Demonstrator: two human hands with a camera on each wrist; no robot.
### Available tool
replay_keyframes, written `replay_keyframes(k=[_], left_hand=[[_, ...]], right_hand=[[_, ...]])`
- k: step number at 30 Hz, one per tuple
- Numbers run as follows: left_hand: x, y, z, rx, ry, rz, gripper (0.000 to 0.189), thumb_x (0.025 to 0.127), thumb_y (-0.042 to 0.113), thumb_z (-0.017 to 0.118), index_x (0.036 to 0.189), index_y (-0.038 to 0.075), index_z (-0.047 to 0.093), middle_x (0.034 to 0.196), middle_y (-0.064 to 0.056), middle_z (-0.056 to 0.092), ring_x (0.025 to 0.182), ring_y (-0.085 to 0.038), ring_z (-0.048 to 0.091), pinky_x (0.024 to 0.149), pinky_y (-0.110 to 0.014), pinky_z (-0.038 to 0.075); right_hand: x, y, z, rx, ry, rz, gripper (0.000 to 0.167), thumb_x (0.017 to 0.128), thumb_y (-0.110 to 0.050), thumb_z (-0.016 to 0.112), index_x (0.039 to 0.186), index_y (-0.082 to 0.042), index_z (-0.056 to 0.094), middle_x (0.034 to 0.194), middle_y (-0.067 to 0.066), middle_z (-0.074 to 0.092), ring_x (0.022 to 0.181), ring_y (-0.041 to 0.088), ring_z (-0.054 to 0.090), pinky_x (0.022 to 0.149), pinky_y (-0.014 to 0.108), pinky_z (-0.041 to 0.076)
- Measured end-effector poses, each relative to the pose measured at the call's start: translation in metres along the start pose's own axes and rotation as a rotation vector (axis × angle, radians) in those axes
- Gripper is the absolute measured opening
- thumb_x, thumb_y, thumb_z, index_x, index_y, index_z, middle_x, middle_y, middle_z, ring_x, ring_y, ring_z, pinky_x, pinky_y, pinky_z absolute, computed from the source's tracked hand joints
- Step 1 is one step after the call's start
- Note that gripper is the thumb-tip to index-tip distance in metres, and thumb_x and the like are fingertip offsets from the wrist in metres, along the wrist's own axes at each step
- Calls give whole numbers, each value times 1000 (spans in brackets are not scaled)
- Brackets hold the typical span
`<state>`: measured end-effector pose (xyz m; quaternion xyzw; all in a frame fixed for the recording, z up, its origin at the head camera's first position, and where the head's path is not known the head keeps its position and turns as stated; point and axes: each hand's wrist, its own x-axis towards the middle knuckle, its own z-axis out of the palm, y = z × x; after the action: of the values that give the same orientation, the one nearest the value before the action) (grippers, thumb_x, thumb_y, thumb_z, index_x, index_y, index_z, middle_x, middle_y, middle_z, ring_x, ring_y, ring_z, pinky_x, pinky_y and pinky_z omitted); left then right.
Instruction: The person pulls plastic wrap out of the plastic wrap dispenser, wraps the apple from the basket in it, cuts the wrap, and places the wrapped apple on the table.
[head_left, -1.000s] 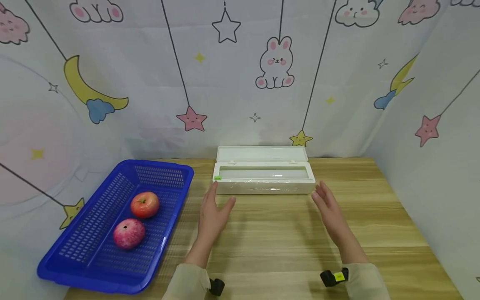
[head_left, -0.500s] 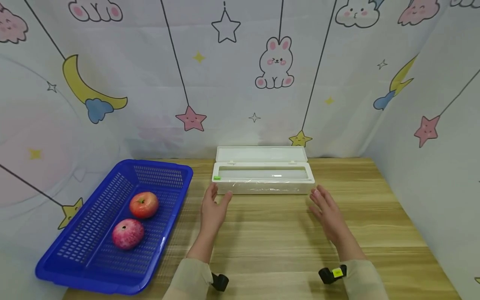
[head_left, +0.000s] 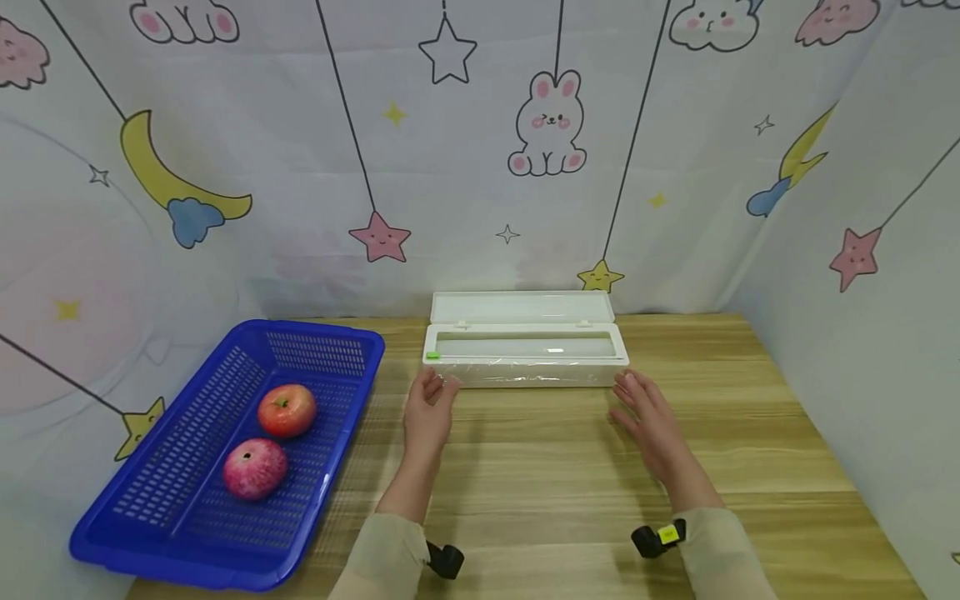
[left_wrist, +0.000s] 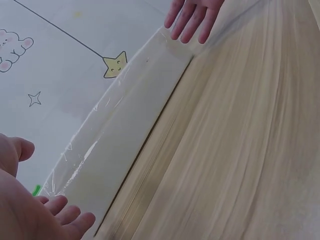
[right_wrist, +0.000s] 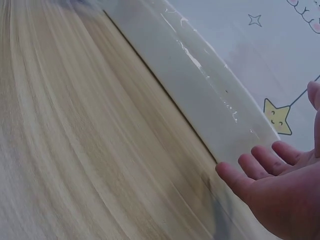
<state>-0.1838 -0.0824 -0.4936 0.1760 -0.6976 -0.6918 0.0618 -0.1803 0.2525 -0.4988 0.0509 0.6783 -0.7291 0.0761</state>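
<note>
A long white plastic wrap dispenser [head_left: 525, 375] stands at the back of the table with its lid [head_left: 522, 307] raised. Clear film [left_wrist: 82, 160] hangs over its front face, and a green tab [head_left: 432, 356] marks its left corner. My left hand [head_left: 427, 425] is near the left front end; its thumb stays apart from the loosely bent fingers [left_wrist: 75, 220]. At the opposite end, my right hand [head_left: 660, 429] has its fingers [right_wrist: 255, 165] spread loosely by the front corner. Neither hand holds anything.
A blue plastic basket [head_left: 165, 546] on the left holds a red apple [head_left: 287, 410] and a pinkish-red round fruit [head_left: 255, 469]. A patterned cloth [head_left: 465, 167] hangs behind the wooden table [head_left: 540, 500] and along its sides.
Both hands have shifted slightly inward at the front corners of the dispenser, and the left fingers bend more. The dispenser, basket and fruit stay put.
</note>
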Motion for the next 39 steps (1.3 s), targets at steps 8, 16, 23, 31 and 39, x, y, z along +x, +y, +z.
replay_keyframes(k=[8, 16, 23, 31, 39], left_hand=[[6, 1, 0, -82, 17, -66, 45, 106, 23, 65, 144, 0, 60, 131, -19, 66, 117, -32, 64, 96, -44, 57], [14, 0, 0, -195, 6, -149, 35, 108, 22, 64, 133, -2, 64, 121, -20, 71, 119, -36, 68, 89, -37, 62], [20, -1, 2, -254, -11, -197, 30, 107, 23, 66, 123, -2, 64, 101, -10, 69, 92, -21, 75, 76, -31, 65], [27, 0, 5, -261, -16, -239, 26, 109, 25, 65, 117, 1, 65, 94, -8, 71, 81, -15, 74, 68, -27, 64], [28, 3, 10, -331, 5, -244, 15, 107, 14, 63, 111, 1, 66, 90, -6, 68, 77, -15, 73, 67, -28, 64]], right_hand=[[6, 3, 2, 33, -3, 23, 81, 114, -55, 38, 168, 0, 14, 173, 20, 25, 160, 31, 26, 127, 51, 34], [10, 4, 4, 73, -6, 22, 75, 115, -52, 37, 165, 1, 20, 168, 21, 32, 156, 30, 33, 121, 43, 43], [14, 4, 7, 85, 22, 44, 70, 114, -52, 38, 160, 1, 30, 161, 20, 43, 147, 26, 45, 116, 39, 49], [22, 9, 13, 68, 16, 67, 56, 117, -45, 38, 151, -1, 41, 143, 9, 61, 125, 14, 64, 109, 35, 54], [25, 12, 18, 89, 27, 70, 58, 116, -45, 40, 150, 1, 42, 139, 8, 64, 117, 10, 68, 107, 35, 56]])
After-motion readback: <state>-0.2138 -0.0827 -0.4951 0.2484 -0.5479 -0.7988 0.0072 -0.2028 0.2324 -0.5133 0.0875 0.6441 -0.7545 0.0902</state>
